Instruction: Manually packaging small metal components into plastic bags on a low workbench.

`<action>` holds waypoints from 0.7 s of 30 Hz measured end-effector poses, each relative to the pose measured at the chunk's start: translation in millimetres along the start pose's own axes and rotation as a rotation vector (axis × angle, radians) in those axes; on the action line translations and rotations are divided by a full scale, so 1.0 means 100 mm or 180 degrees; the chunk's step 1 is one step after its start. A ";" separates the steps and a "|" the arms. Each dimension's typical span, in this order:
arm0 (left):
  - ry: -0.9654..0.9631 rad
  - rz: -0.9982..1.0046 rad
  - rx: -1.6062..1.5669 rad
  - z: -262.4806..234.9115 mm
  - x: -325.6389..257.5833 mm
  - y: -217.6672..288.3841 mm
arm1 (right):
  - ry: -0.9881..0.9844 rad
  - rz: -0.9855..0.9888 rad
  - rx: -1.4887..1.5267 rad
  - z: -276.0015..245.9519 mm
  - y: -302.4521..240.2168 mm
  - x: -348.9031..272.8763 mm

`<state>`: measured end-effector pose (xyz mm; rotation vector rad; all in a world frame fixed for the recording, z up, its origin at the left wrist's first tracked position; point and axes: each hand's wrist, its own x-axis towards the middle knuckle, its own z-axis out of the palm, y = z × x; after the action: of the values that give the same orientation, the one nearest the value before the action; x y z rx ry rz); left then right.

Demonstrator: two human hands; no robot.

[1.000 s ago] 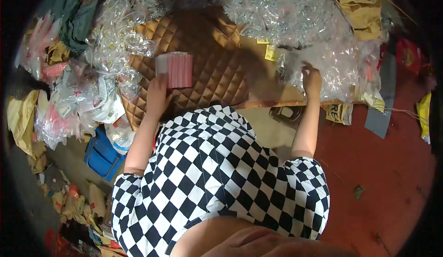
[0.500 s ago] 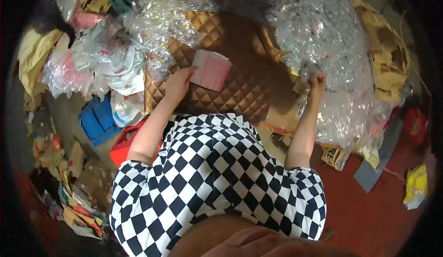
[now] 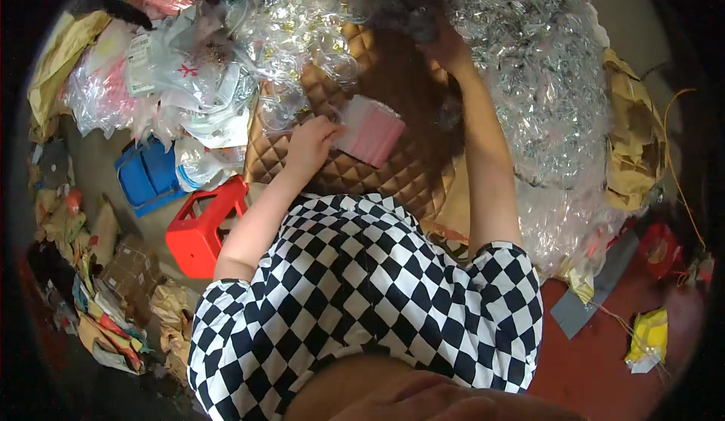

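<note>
A flat pink packet point(image 3: 375, 135) with a pale, see-through left part lies on a bronze quilted surface point(image 3: 276, 153). At its left edge, my left hand point(image 3: 308, 145) has its fingers bent and closed on the clear wrapping. My right arm stretches forward past the packet. Its right hand point(image 3: 447, 47) is in shadow at the far side, against a dark, fuzzy-looking mass point(image 3: 408, 2). That mass hides the fingertips, so their grip does not show.
Heaped clear, shiny wrappers point(image 3: 544, 66) cover the right side; another wrapper heap point(image 3: 298, 28) lies far left. Filled plastic bags point(image 3: 162, 66) sit left. A red stool point(image 3: 200, 228) and blue stool point(image 3: 147, 175) stand near my left arm. Brown paper point(image 3: 630, 134) lies far right.
My right hand has left the wrappers on the right and reached forward and left to the dark mass. My left hand stays at the packet's left edge. The whole view has shifted slightly.
</note>
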<state>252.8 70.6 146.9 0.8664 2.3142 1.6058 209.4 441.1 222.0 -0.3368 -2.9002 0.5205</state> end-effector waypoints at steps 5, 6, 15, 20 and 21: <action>-0.0240 -0.0085 0.0187 -0.19 0.01 0.18 | 0.0143 0.0406 -0.0964 0.33 0.21 0.34; -0.0208 -0.0119 0.0188 -0.18 0.00 0.20 | 0.0116 0.0369 -0.0958 0.26 0.13 0.31; 0.0765 0.0287 0.0621 -0.46 -0.01 0.06 | 0.0446 0.0974 0.4251 -0.49 -0.84 -0.54; 0.0425 0.0643 0.0945 -0.39 -0.05 0.05 | -0.0675 0.1083 0.2014 0.34 -0.46 -0.45; 0.0086 0.0334 0.0658 -0.33 -0.09 0.02 | -0.0713 0.0557 0.1569 0.50 -0.63 -0.44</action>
<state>245.2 39.8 160.8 1.0321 2.5264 1.4423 229.3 356.6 192.8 -0.4810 -2.8231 1.3437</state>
